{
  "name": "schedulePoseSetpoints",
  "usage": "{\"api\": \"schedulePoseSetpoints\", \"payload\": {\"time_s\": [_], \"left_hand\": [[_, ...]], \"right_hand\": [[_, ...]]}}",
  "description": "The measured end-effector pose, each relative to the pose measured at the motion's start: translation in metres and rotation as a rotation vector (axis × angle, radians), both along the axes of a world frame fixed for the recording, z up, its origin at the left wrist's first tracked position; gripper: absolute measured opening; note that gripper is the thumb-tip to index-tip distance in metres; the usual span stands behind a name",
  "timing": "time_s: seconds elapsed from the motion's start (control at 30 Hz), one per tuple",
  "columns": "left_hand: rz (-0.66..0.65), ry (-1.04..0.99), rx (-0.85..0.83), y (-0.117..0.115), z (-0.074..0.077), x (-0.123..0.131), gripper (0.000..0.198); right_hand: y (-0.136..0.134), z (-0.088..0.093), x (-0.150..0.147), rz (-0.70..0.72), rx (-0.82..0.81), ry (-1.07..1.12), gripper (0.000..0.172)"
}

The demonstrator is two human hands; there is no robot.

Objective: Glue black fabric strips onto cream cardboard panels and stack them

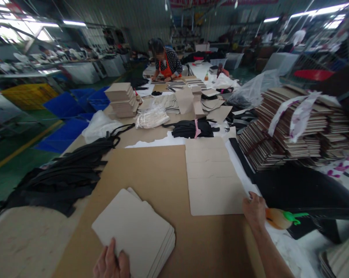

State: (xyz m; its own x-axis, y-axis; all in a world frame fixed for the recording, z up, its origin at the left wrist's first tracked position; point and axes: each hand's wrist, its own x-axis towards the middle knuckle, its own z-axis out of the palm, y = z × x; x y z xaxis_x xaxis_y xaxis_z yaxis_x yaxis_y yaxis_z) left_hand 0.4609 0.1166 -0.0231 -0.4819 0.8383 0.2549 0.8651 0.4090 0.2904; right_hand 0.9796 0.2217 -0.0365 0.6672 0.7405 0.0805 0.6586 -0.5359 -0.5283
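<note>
My left hand (pixel 112 262) rests with its fingers apart on the near corner of a loose stack of grey cardboard pieces (pixel 136 227). The stack lies askew on a large brown board (pixel 148 170). My right hand (pixel 254 208) is curled closed at the lower right corner of a row of light grey cardboard panels (pixel 213 177). A small dark spot shows at its fingers; whatever they pinch is too small to name. Just right of that hand lies a tan squeeze bottle (pixel 280 219) with a green nozzle.
Black fabric strips (pixel 64 170) lie along the left edge. At right are tall piles of cardboard pieces (pixel 296 123) and a black sheet (pixel 302 189). Farther up stand a cardboard stack (pixel 122 100) and a tied black bundle (pixel 192 128). A co-worker in an orange apron (pixel 166 69) bends over the table's far part.
</note>
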Motion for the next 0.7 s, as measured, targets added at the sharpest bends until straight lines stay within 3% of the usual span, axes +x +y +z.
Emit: {"api": "schedulePoseSetpoints", "payload": {"time_s": [0.07, 0.13, 0.27, 0.37, 0.5, 0.7], "left_hand": [[-0.017, 0.014, 0.016, 0.000, 0.000, 0.003, 0.058], [-0.056, 0.020, 0.049, -0.002, 0.001, 0.006, 0.056], [-0.071, 0.027, 0.045, -0.006, 0.006, 0.009, 0.051], [-0.057, 0.045, 0.015, -0.008, 0.007, 0.011, 0.049], [-0.028, 0.027, -0.013, -0.010, 0.008, 0.013, 0.048], [-0.005, -0.048, -0.051, -0.011, 0.010, 0.010, 0.049]], "right_hand": [[-0.005, 0.002, -0.017, 0.030, 0.087, -0.106, 0.053], [-0.010, 0.004, -0.051, 0.165, 0.183, -0.102, 0.049], [-0.018, 0.013, -0.162, 0.650, 0.201, 0.246, 0.039], [-0.019, 0.027, -0.247, 0.877, 0.151, 0.294, 0.039], [-0.005, 0.037, -0.318, 0.930, 0.004, 0.180, 0.042], [-0.005, 0.036, -0.362, 0.913, -0.076, 0.067, 0.042]]}}
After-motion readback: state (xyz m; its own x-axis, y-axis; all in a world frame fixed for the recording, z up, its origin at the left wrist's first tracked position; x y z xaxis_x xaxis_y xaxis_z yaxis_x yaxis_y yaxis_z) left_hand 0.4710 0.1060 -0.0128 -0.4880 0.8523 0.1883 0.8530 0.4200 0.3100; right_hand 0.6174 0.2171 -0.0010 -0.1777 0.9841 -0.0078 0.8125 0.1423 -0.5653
